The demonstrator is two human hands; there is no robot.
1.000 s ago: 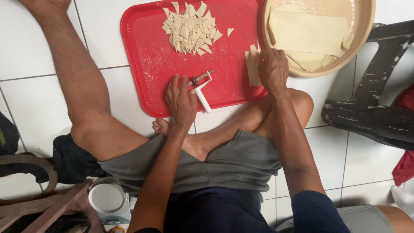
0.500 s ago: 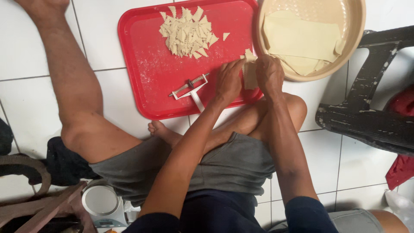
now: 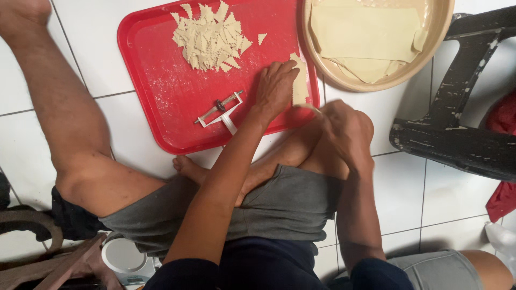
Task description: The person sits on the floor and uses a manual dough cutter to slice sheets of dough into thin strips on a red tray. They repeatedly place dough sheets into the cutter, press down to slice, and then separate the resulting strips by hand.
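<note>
Floor (image 3: 107, 32): white tiles w/ dark grout, fills most of the frame. Person sits on it, bare legs spread, grey shorts at centre, one foot tucked in at mid-frame below the tray.

Red tray (image 3: 161, 91) lies flat on the floor, upper centre, dusted w/ flour. No packages, labels or signs readable anywhere.

On the tray, top centre: pile of cut dough bits (image 3: 209, 37), zigzag edges; one stray bit just to its right. Cutter (image 3: 221, 111), white frame w/ small dark wheel, lies loose on the tray at centre, left of the left hand, not touched.

Dough strip (image 3: 299, 80) sits at the tray's right edge, running top to bottom. Left hand (image 3: 275, 88) rests on it, fingers together & pressed flat, tips at the strip's upper end. Right hand (image 3: 344, 131) is at the strip's lower end, off the tray's lower right corner, above the knee; fingers curled, pinched on the strip's end which curves up off the tray.

Bowl (image 3: 430, 45), tan & round, upper right, touches/overlaps the tray's right rim; holds flat dough sheets (image 3: 365, 32), stacked.

Right side: black stool (image 3: 457, 139), scuffed w/ white marks, lying on the floor near the bowl. Red cloth (image 3: 502, 198) behind it at right edge. Lower left: brown wooden frame (image 3: 48, 263) & a white round lid-like thing (image 3: 122, 256), part hidden by the leg.
</note>
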